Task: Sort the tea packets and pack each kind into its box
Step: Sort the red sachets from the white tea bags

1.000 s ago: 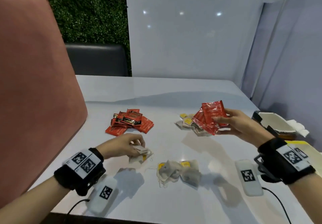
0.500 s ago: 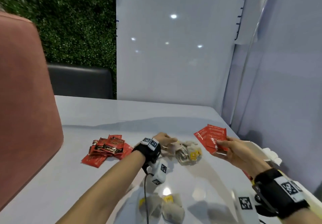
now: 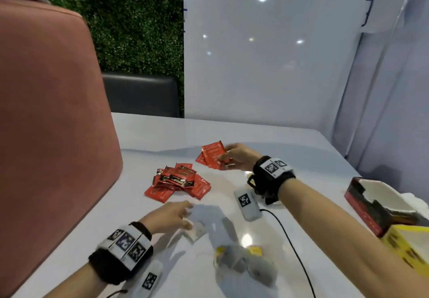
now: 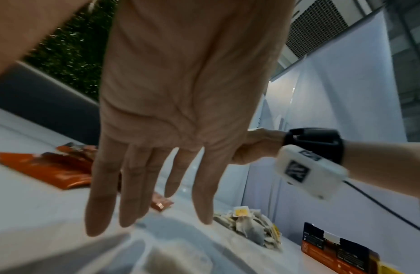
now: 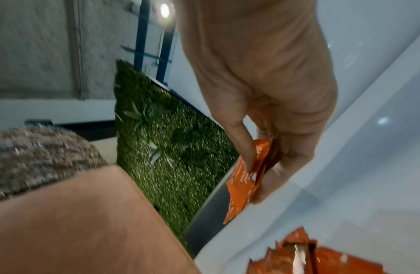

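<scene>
My right hand (image 3: 224, 158) pinches a few red tea packets (image 3: 212, 156) between thumb and fingers, just above the white table (image 3: 290, 149), behind and to the right of the pile of red packets (image 3: 178, 181). In the right wrist view the right hand (image 5: 256, 178) grips those red packets (image 5: 244, 183). My left hand (image 3: 185, 214) hovers with straight fingers over a loose white tea bag (image 3: 196, 231). The left hand (image 4: 145, 218) holds nothing. A heap of white tea bags (image 3: 243, 263) with yellow tags lies near me.
A red and black open box (image 3: 371, 207) and a yellow box (image 3: 408, 249) stand at the table's right edge. A pink chair back (image 3: 53, 123) rises on the left. Cables run from the wrist units across the table.
My right hand carried its red packets left, to behind the red pile. My left hand drew back from the far white tea bags toward me and now has straight fingers.
</scene>
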A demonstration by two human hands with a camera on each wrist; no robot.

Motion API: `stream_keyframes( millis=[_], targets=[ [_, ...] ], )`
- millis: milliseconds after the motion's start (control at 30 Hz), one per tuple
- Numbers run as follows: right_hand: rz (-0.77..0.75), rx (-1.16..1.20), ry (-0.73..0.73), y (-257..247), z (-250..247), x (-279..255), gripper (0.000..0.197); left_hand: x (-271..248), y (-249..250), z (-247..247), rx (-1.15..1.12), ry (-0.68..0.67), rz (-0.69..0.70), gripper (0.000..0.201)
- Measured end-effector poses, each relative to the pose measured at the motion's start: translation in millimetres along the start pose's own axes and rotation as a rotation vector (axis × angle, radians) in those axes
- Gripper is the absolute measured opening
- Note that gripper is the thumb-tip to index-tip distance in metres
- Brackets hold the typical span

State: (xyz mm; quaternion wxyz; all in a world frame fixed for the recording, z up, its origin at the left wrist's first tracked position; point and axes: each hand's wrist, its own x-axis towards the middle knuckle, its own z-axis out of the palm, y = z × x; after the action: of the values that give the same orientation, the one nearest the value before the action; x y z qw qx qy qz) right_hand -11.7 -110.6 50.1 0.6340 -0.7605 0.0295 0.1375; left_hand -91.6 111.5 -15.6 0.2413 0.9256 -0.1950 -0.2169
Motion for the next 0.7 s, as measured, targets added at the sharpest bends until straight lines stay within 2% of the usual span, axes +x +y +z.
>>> stream_keyframes(
  millis=[133,200,300,433,467,567,700],
  targets=[
    [0.132,-0.265,-0.081,19,51,62,0.012,-6,-25,16,0.116,0.019,-0.087,0.057],
    [0.124,-0.352,-0.107,23,63,82,0.010,-5,-20,18,0.099,0.023,-0.097,0.066],
    [0.089,-0.394,-0.092,19,69,92,0.017,-5,0,23,0.083,-0.013,-0.082,0.093],
    [0.116,-0.563,-0.121,25,61,88,0.014,-2,25,47,0.112,-0.020,-0.039,0.105],
    [0.116,-0.600,-0.131,26,57,79,0.008,0,30,53,0.146,-0.018,-0.030,0.106],
    [0.108,-0.683,-0.196,30,38,49,0.029,6,47,68,0.314,-0.007,-0.039,0.094],
    [0.090,-0.788,-0.244,34,21,-5,0.038,8,60,78,0.395,0.020,-0.013,0.069]
  ],
)
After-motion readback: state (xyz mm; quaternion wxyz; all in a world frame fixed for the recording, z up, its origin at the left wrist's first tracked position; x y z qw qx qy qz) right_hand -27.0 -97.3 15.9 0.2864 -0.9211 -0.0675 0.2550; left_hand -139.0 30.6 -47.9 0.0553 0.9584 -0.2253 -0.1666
